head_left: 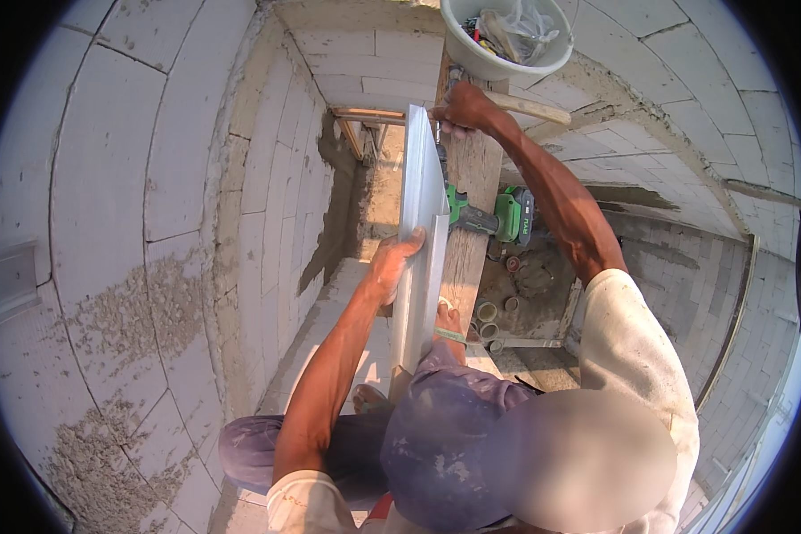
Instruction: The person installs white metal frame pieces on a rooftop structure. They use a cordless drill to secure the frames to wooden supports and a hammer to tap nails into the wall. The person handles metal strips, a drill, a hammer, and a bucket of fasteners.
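A long silvery metal channel [423,205] stands tilted before me, its lower end at my legs. My left hand [394,264] is closed round its left edge, thumb on the near face. My right hand [468,109] reaches over a wooden plank [474,182], fingers curled beside the channel's far end; what they hold, if anything, is hidden. A hammer lies by that hand, its wooden handle [534,109] sticking out to the right. On the plank behind the channel rests a green and black cordless drill [482,214], touched by neither hand.
A white bucket [507,62] with a clear plastic bag and small items stands at the plank's far end. Block walls [107,178] rise on both sides. Below on the right are several small pots [487,311]. My bare foot [449,320] is on the plank.
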